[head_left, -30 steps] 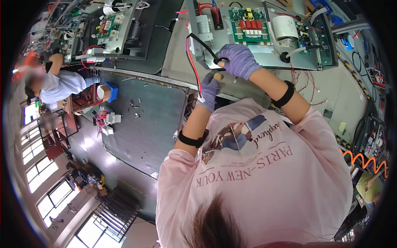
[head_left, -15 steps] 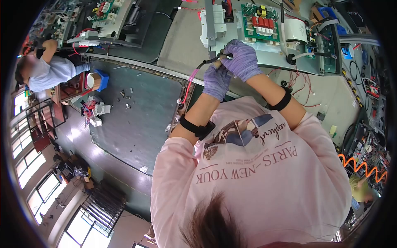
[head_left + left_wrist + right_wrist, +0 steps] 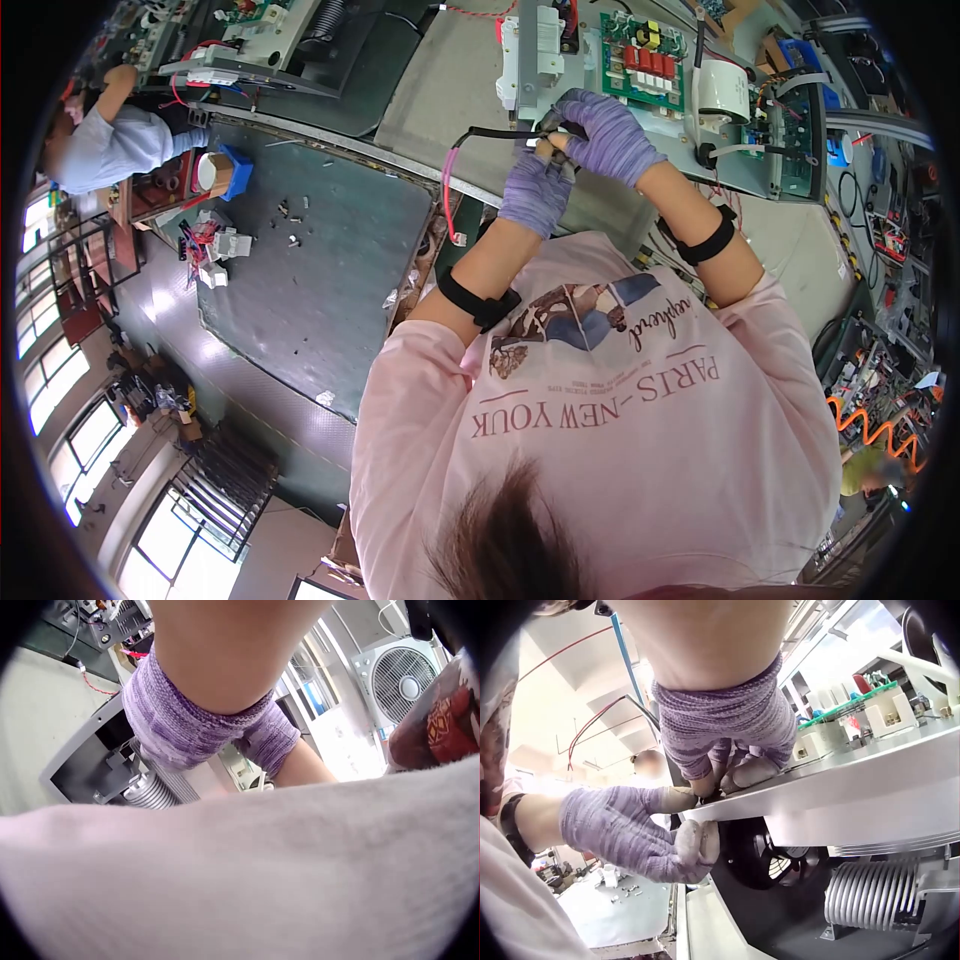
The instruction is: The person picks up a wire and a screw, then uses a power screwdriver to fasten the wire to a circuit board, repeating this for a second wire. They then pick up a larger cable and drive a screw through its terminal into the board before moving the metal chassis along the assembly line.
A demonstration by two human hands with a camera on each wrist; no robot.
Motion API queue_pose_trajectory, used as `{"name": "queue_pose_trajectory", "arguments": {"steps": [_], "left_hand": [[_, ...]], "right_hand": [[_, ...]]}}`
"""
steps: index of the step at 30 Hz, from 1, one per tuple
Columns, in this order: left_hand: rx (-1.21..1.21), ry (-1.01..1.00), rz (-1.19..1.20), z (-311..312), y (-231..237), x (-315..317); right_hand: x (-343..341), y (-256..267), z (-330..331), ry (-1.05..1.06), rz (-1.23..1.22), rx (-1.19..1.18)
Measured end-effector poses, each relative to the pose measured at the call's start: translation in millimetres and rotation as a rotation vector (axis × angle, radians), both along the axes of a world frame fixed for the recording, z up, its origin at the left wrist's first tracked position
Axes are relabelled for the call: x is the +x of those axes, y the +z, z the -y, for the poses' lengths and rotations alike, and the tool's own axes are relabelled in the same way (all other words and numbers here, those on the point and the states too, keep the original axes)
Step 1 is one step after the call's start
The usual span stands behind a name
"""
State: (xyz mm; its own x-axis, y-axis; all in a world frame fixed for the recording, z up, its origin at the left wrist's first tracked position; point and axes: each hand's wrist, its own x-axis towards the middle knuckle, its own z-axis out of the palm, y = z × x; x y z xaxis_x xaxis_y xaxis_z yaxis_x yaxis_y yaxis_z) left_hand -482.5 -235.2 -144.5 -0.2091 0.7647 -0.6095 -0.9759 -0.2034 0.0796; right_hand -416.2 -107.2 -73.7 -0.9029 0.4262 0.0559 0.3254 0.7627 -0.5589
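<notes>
My right hand (image 3: 610, 135) grips a black-sleeved cable (image 3: 500, 133) at the near edge of a metal chassis (image 3: 745, 170). Its fingers bend down onto a small dark part at that edge in the right wrist view, where the hand (image 3: 727, 724) is close. Against it, my left hand (image 3: 538, 190) pinches at the same spot; from the right, this hand (image 3: 630, 829) has one fingertip at the panel's top edge and others below. Pink and red wires (image 3: 446, 190) hang from the sleeve to a white connector (image 3: 459, 240). Fingers hide the pinched part.
A green circuit board (image 3: 642, 62) and white cylinder (image 3: 722, 90) are mounted on the chassis. Beneath it are a black fan (image 3: 754, 855) and metal coil (image 3: 874, 892). A dark table (image 3: 310, 260) carries small parts at left; another person (image 3: 115, 150) stands beyond.
My left hand has risen from below to meet the right hand at the chassis edge. The wires swung left, and the chassis has shifted right in view.
</notes>
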Motion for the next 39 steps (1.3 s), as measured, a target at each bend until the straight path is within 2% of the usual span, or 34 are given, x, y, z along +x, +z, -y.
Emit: {"name": "queue_pose_trajectory", "arguments": {"steps": [1, 3, 4, 6, 7, 11, 14, 16, 18, 20, 22, 23, 25, 29, 31, 32, 34, 35, 39], "left_hand": [[0.07, 0.005, -0.009, -0.9, -0.5, 0.4], [0.062, -0.019, -0.023, 0.0, -0.7, -1.9], [0.057, -0.045, -0.042, 0.0, 0.8, -2.8], [-0.014, -0.033, -0.068, -1.1, 2.4, -0.4], [-0.082, -0.02, -0.094, -2.3, 3.6, 0.7], [-0.105, 0.044, -0.1, -7.1, 8.4, 2.5], [-0.18, 0.036, 0.008, -8.7, 19.1, -0.9], [-0.25, 0.057, -0.095, -11.1, 28.2, 2.0], [-0.295, 0.092, -0.112, -14.7, 26.8, 3.5], [-0.34, 0.126, -0.131, -21.0, 24.9, 3.5], [-0.509, 0.121, -0.26, -25.7, 23.9, 4.0], [-0.51, 0.127, -0.258, -24.7, 24.3, 6.5], [-0.627, 0.042, -0.511, -23.7, 25.1, 9.3], [-0.513, 0.094, -0.364, -22.0, 14.8, 7.0], [-0.446, 0.088, -0.211, -21.3, 7.2, 3.0], [-0.448, 0.082, -0.21, -21.1, -3.2, 4.4], [-0.384, 0.121, -0.338, -21.4, -15.5, 7.1], [-0.386, 0.114, -0.337, -24.3, -17.5, 8.7], [-0.282, 0.152, -0.12, -32.4, -13.0, 18.2]], "right_hand": [[0.5, 2.7, -1.9, 0.002, 0.004, -0.001], [-0.9, 10.3, -8.0, 0.105, 0.149, -0.173], [-0.6, 6.2, -7.4, 0.105, 0.151, -0.175], [2.3, -4.0, -4.5, 0.06, 0.042, 0.001], [1.7, -3.8, -4.1, 0.059, 0.042, 0.001], [-4.2, 2.1, 1.5, 0.016, 0.108, 0.015], [-6.3, 1.9, 6.4, -0.007, 0.086, 0.045], [-9.1, 2.6, 9.1, -0.017, 0.067, 0.083], [-15.3, 8.4, 10.0, -0.013, 0.2, 0.11], [-17.4, 11.7, 13.1, -0.003, 0.23, 0.163], [-16.7, 12.7, 13.3, 0.012, 0.258, 0.219], [-15.4, 10.8, 8.1, 0.071, 0.25, 0.194], [-15.2, 4.3, -6.0, 0.169, 0.149, 0.124], [-11.2, 4.0, -9.9, 0.169, 0.121, 0.103], [-14.5, 10.6, -5.3, 0.147, 0.197, 0.203], [-18.0, 17.6, -2.2, 0.142, 0.2, 0.2], [-23.7, 30.4, 2.1, 0.151, 0.406, 0.238], [-25.5, 18.1, -0.2, 0.19, 0.352, 0.266], [-30.9, 36.3, 10.1, 0.166, 0.513, 0.302]]}}
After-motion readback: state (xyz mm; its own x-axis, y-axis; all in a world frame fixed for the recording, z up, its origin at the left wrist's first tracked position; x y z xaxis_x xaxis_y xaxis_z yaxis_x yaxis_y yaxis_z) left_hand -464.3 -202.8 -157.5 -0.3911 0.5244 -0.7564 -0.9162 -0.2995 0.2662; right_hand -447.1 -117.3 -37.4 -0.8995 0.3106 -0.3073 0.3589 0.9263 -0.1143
